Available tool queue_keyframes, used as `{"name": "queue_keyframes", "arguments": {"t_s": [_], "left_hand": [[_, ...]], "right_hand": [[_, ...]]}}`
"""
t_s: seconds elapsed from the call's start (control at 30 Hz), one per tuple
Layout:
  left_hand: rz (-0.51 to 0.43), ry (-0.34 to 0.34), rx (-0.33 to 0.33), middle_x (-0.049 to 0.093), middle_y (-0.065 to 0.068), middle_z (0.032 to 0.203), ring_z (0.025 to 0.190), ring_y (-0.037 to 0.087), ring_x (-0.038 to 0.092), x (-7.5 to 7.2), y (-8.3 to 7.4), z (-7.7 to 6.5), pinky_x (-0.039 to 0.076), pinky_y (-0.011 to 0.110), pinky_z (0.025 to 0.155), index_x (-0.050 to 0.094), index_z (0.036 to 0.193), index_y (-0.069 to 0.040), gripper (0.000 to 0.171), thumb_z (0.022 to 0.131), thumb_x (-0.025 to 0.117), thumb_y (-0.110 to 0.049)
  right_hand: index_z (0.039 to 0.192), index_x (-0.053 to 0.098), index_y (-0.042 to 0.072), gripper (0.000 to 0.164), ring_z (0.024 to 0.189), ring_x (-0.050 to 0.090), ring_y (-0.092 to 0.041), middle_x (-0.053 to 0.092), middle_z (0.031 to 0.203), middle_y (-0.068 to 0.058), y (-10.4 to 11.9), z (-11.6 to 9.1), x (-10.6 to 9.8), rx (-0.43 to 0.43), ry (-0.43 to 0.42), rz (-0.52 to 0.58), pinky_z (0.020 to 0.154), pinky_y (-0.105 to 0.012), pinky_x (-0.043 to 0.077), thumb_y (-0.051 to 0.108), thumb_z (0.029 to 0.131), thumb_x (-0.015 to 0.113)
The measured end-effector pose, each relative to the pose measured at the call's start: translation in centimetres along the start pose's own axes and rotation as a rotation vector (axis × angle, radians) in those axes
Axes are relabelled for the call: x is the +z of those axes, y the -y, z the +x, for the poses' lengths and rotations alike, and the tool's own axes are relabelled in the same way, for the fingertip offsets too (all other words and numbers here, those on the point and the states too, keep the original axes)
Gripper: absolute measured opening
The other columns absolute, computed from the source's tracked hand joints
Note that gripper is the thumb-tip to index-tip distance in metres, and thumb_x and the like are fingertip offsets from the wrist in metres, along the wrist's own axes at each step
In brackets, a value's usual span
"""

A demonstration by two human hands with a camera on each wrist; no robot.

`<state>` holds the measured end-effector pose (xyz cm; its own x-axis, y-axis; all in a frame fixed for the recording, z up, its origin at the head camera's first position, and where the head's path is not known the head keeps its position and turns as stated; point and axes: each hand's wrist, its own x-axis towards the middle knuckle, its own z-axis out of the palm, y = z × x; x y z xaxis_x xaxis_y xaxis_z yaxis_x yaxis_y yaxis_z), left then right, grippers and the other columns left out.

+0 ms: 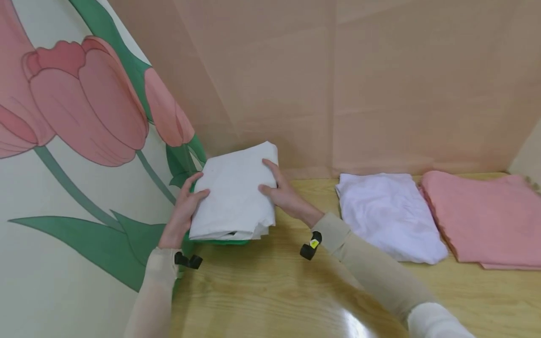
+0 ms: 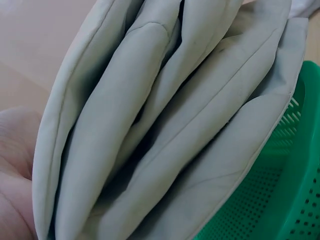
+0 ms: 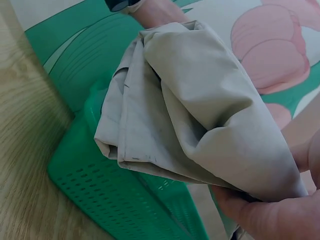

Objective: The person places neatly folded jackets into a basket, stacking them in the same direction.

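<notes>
Over green basket [image 3: 82, 172], left hand [image 1: 186, 205] and right hand [image 1: 288, 196], grip round white cloth [image 1: 234, 195]; lavender cloth [image 1: 389, 216], pink cloth [image 1: 486, 216] rightward

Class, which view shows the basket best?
The right wrist view, where the basket shows a corner and holed outer wall. The left wrist view catches part of its inside and rim; the head view, only slivers by the held cloth.

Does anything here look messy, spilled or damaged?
Nothing looks spilled or damaged. Two folds are slightly untidy: the white cloth held by the left hand and right hand, over the basket, has layers jutting unevenly at its near right corner, and the pink cloth shows a bottom layer past its near edge.
</notes>
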<state>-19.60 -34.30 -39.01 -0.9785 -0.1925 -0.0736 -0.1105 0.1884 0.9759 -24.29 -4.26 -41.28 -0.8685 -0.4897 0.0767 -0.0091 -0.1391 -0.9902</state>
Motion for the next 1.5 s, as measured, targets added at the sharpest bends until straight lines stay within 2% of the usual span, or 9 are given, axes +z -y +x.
{"name": "queue_keyframes", "arguments": {"t_s": [0.17, 0.4, 0.57, 0.7, 0.8, 0.97, 1.17, 1.33, 1.5], "left_hand": [[0.039, 0.007, 0.000, 0.041, 0.015, 0.160, 0.098, 0.013, 0.064, -0.5, -0.2, 0.6, 0.055, 0.027, 0.083, 0.041, 0.165, -0.029, 0.062, 0.108, 0.062, -0.017], [0.031, 0.055, 0.013, 0.046, 0.017, 0.156, 0.094, 0.011, 0.068, -1.9, 0.0, 2.2, 0.057, 0.027, 0.081, 0.038, 0.167, -0.030, 0.070, 0.105, 0.068, -0.017], [0.010, 0.099, 0.005, 0.040, 0.017, 0.160, 0.105, 0.012, 0.064, -3.0, 0.3, 3.3, 0.055, 0.026, 0.086, 0.033, 0.168, -0.031, 0.076, 0.104, 0.069, -0.013], [0.051, 0.079, -0.013, 0.039, 0.019, 0.163, 0.115, 0.019, 0.060, -3.7, 0.7, 4.3, 0.051, 0.031, 0.097, 0.036, 0.167, -0.032, 0.074, 0.104, 0.069, -0.014], [0.094, 0.042, -0.043, 0.035, 0.016, 0.169, 0.132, 0.027, 0.052, -4.2, 1.0, 5.1, 0.043, 0.040, 0.111, 0.039, 0.166, -0.032, 0.072, 0.103, 0.069, -0.016], [0.114, 0.009, -0.087, 0.021, 0.006, 0.178, 0.157, 0.032, 0.028, -5.0, 1.9, 6.0, 0.025, 0.052, 0.128, 0.042, 0.165, -0.027, 0.072, 0.100, 0.068, -0.011], [0.183, 0.007, -0.118, 0.017, 0.008, 0.179, 0.163, 0.033, 0.017, -5.5, 3.5, 6.8, 0.018, 0.053, 0.131, 0.040, 0.166, -0.024, 0.074, 0.099, 0.066, -0.010], [0.227, -0.016, -0.089, 0.020, 0.011, 0.178, 0.163, 0.035, 0.018, -5.7, 4.4, 7.1, 0.017, 0.051, 0.132, 0.041, 0.166, -0.020, 0.074, 0.097, 0.066, -0.009], [0.247, -0.028, -0.087, 0.020, 0.013, 0.178, 0.162, 0.034, 0.018, -5.6, 5.1, 7.3, 0.015, 0.050, 0.132, 0.041, 0.166, -0.018, 0.074, 0.096, 0.065, -0.008]], "right_hand": [[0.168, 0.019, 0.045, 0.079, 0.152, 0.034, -0.040, 0.000, 0.178, -0.012, -0.4, 0.7, 0.0, 0.035, 0.039, 0.012, 0.118, -0.061, 0.041, 0.011, 0.108, 0.058], [0.168, 0.020, 0.044, 0.088, 0.155, 0.028, -0.039, 0.005, 0.178, -0.011, -0.4, 2.5, 0.4, 0.031, 0.024, -0.039, 0.121, -0.062, 0.037, 0.008, 0.103, 0.068], [0.168, 0.020, 0.044, 0.093, 0.155, 0.028, -0.037, 0.006, 0.178, -0.009, -0.4, 3.9, 0.9, 0.055, 0.012, -0.063, 0.121, -0.061, 0.037, 0.006, 0.100, 0.072], [0.168, 0.019, 0.044, 0.096, 0.155, 0.029, -0.037, 0.005, 0.178, -0.009, -0.8, 5.1, 1.6, 0.089, 0.007, -0.065, 0.122, -0.060, 0.038, 0.004, 0.098, 0.073], [0.168, 0.018, 0.045, 0.097, 0.154, 0.031, -0.038, 0.004, 0.178, -0.010, -1.2, 5.8, 2.2, 0.127, 0.012, -0.063, 0.121, -0.059, 0.039, 0.005, 0.098, 0.073], [0.169, 0.017, 0.041, 0.097, 0.153, 0.032, -0.038, 0.008, 0.177, -0.010, -2.5, 6.6, 3.2, 0.155, 0.008, -0.066, 0.123, -0.059, 0.037, 0.007, 0.098, 0.074], [0.171, 0.013, 0.037, 0.099, 0.158, 0.025, -0.035, 0.005, 0.179, -0.007, -4.3, 7.2, 3.5, 0.185, 0.025, -0.054, 0.128, -0.058, 0.030, 0.006, 0.098, 0.072], [0.171, 0.012, 0.036, 0.102, 0.160, 0.021, -0.035, 0.001, 0.180, -0.009, -5.2, 7.9, 4.0, 0.191, 0.024, -0.036, 0.129, -0.057, 0.026, 0.001, 0.096, 0.071], [0.172, 0.009, 0.029, 0.105, 0.158, 0.021, -0.035, 0.000, 0.179, -0.012, -5.8, 8.5, 4.6, 0.191, 0.024, -0.032, 0.130, -0.053, 0.025, -0.005, 0.093, 0.069]]}}
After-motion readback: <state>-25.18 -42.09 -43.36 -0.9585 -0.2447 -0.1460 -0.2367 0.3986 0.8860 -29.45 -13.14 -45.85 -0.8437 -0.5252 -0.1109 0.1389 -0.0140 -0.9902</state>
